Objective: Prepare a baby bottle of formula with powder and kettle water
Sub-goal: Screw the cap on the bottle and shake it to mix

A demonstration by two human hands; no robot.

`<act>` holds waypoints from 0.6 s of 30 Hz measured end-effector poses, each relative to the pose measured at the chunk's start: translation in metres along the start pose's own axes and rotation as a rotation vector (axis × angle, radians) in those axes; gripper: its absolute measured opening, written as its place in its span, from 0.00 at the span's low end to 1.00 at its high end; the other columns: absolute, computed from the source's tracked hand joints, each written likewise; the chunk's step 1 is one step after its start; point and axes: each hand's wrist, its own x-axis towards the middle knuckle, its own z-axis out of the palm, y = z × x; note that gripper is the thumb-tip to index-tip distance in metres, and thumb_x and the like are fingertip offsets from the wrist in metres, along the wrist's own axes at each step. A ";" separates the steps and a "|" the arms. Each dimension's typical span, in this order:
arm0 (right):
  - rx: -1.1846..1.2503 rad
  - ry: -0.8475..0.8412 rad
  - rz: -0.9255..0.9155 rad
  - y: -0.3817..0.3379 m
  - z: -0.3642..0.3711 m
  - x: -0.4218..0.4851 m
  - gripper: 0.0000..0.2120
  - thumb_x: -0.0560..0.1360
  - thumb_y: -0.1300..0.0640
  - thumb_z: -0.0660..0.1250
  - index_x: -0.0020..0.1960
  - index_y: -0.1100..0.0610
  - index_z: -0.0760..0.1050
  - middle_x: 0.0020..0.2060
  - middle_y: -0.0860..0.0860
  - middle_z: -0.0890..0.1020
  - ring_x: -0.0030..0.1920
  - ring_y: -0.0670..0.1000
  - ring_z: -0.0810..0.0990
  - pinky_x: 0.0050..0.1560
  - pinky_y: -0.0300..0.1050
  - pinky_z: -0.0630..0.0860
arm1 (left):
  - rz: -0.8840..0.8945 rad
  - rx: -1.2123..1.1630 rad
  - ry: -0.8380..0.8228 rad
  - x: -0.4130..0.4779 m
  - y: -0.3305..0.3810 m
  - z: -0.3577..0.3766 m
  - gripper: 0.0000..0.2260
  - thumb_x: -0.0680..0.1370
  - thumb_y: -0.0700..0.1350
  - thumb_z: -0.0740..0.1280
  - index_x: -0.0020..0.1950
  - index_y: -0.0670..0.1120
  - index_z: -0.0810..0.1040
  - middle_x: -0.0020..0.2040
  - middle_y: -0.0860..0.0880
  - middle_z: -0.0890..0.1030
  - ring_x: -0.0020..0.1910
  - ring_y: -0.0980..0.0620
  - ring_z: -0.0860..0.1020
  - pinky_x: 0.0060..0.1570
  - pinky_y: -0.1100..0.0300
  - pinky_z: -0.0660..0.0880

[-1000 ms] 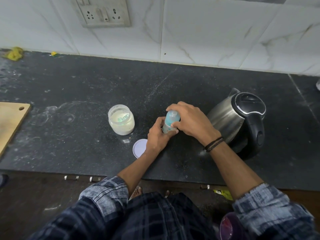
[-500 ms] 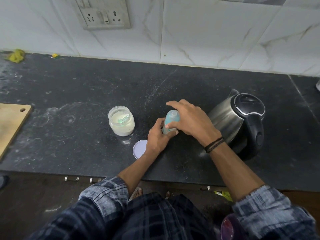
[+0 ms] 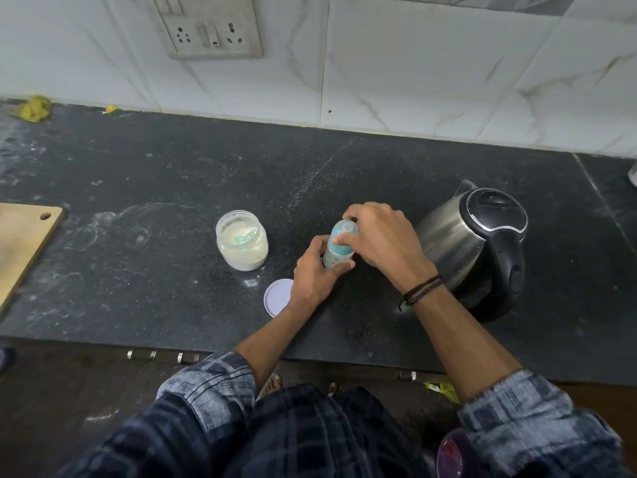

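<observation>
Since half a second ago the right hand has turned slightly on the top of the baby bottle, its fingers now curled over the teal cap with the thumb across the front. The left hand grips the bottle's lower body, which stands upright on the dark counter; its contents are hidden. Just to the left, the open jar holds pale powder with a teal scoop in it, its lid lying flat nearby. The kettle stands to the right, lid closed.
</observation>
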 end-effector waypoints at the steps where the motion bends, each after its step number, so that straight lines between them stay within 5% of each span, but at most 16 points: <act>1: 0.004 0.011 0.017 0.000 -0.002 0.001 0.23 0.75 0.40 0.73 0.63 0.52 0.78 0.55 0.53 0.82 0.54 0.56 0.81 0.45 0.48 0.73 | -0.002 0.003 -0.001 0.000 0.000 0.000 0.24 0.73 0.50 0.78 0.65 0.53 0.73 0.62 0.53 0.81 0.61 0.53 0.80 0.63 0.46 0.78; 3: -0.003 0.005 0.015 0.001 -0.004 0.001 0.28 0.73 0.39 0.74 0.68 0.51 0.76 0.58 0.53 0.81 0.58 0.57 0.81 0.49 0.49 0.74 | -0.006 0.007 -0.004 0.001 0.001 0.000 0.25 0.73 0.50 0.78 0.66 0.51 0.72 0.64 0.51 0.81 0.62 0.52 0.79 0.65 0.46 0.77; 7: 0.008 -0.058 -0.016 0.000 -0.002 0.000 0.24 0.76 0.52 0.73 0.71 0.49 0.74 0.64 0.52 0.80 0.61 0.54 0.80 0.58 0.51 0.77 | 0.002 0.006 -0.005 0.000 0.000 -0.001 0.25 0.73 0.50 0.78 0.66 0.52 0.72 0.62 0.53 0.81 0.60 0.53 0.79 0.63 0.47 0.78; 13: 0.006 -0.068 0.019 0.000 -0.011 0.001 0.35 0.73 0.44 0.77 0.76 0.48 0.69 0.66 0.54 0.79 0.66 0.57 0.77 0.61 0.53 0.74 | 0.000 0.006 -0.003 0.000 -0.001 0.000 0.25 0.73 0.51 0.78 0.66 0.53 0.72 0.63 0.53 0.81 0.61 0.53 0.79 0.65 0.47 0.77; 18: 0.039 -0.077 0.008 -0.002 -0.003 0.000 0.21 0.76 0.52 0.73 0.68 0.50 0.77 0.62 0.52 0.82 0.60 0.53 0.81 0.55 0.48 0.77 | 0.010 0.018 -0.009 0.000 0.000 0.000 0.24 0.74 0.50 0.78 0.65 0.53 0.72 0.63 0.54 0.80 0.60 0.55 0.78 0.65 0.48 0.76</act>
